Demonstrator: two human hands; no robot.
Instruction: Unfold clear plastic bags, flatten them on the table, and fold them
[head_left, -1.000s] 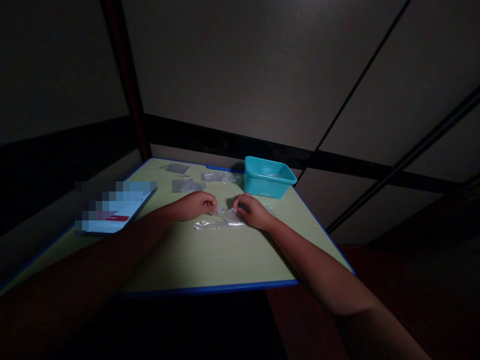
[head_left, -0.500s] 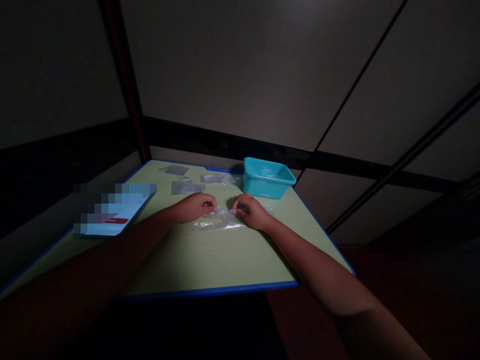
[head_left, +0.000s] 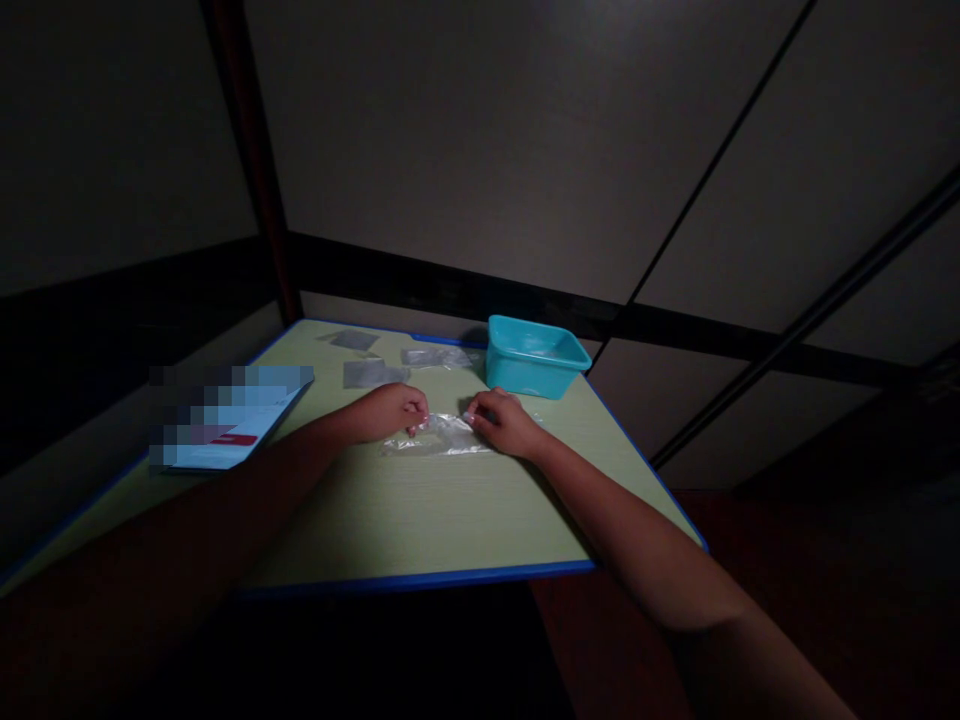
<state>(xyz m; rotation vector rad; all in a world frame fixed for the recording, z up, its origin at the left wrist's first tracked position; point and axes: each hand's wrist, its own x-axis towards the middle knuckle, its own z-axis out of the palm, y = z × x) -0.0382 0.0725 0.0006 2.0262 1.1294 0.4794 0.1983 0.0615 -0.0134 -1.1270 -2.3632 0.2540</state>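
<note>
A clear plastic bag (head_left: 450, 436) lies on the light table, its surface creased and shiny. My left hand (head_left: 391, 411) pinches the bag's far edge at its left part, fingers curled. On the other side, my right hand (head_left: 501, 420) grips the same edge between thumb and forefinger. A short stretch of the bag's edge shows between the two hands. Part of the bag is hidden under my right hand.
A turquoise plastic basket (head_left: 534, 372) stands at the table's back right. Another clear bag (head_left: 439, 357) and flat grey packets (head_left: 365, 374) lie behind my hands. At left is a pale-blue, partly pixelated flat object (head_left: 247, 410). The table has a blue edge (head_left: 420, 580).
My left hand has shifted very slightly left, and the bag's left part has moved with it. My right hand stays almost in place.
</note>
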